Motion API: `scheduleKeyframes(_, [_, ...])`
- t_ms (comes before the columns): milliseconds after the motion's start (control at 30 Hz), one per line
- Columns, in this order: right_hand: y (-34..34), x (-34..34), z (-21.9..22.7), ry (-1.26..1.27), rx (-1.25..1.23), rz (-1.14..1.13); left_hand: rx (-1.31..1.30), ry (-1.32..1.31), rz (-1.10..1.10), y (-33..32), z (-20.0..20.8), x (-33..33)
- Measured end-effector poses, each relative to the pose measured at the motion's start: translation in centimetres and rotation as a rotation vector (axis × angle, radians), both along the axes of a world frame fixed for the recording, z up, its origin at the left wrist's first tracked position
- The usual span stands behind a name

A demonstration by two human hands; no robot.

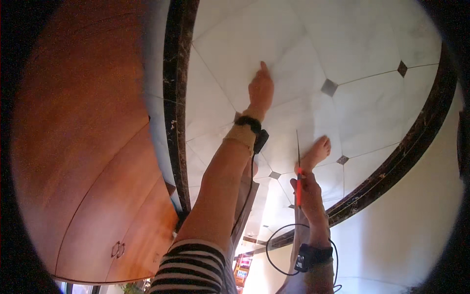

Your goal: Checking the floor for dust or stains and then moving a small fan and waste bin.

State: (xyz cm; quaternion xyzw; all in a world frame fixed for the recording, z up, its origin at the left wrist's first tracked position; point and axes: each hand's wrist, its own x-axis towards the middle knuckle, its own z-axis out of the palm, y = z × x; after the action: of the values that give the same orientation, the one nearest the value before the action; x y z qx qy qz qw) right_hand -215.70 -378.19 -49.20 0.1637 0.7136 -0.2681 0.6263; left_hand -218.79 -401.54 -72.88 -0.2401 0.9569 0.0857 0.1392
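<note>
White marble floor tiles (pixel 293 44) with small grey diamond insets (pixel 329 87) fill the room, edged by a dark stone border (pixel 175 98). Wooden cabinet doors (pixel 88 147) stand at the left; a pale wall (pixel 411 215) rises at the right.

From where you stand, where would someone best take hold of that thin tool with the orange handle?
By the orange handle, which is where the right hand already wraps it, coming from below. The thin dark blade points up and away from the hand, too narrow to grip well and possibly sharp, so it is best left free. The left hand is stretched out over the pale tiled floor, well clear of the tool.
</note>
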Motion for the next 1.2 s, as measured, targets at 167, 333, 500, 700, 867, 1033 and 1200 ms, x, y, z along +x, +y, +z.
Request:
scheduleKeyframes(167, [1.0, 0.8, -0.9, 0.128, -0.053, -0.025, -0.046, -0.152, 0.091, -0.2, 0.7, 0.8])
scheduleKeyframes(333, [-0.8, -1.0, 1.8, 0.03, -0.039, -0.093, -0.093, -0.259, 0.059, 0.4, 1.4, 3.1])
scheduleKeyframes(500, [-0.4, 0.0, 1.2, -0.032, -0.038, -0.06, 0.013, -0.184, 0.121, -0.5, 1.3, 4.3])
scheduleKeyframes(700, [-0.1, 0.6, 1.3, 0.003, 0.0, -0.217, -0.008, -0.376, 0.09, -0.5, 1.8, 6.3])
scheduleKeyframes(867, [-1.1, 1.0, 1.5, 0.053, -0.097, -0.17, -0.095, -0.208, 0.027, -1.7, 0.0, 10.7])
scheduleKeyframes(1033, [-0.5, 1.1, 0.8, 0.098, -0.064, -0.085, 0.119, -0.384, 0.354, 0.1, 0.3, 8.1])
scheduleKeyframes(1200, [0.9, 1.1, -0.3, 0.123, -0.059, 0.048, -0.006, -0.488, 0.23, -0.3, 0.0, 8.8])
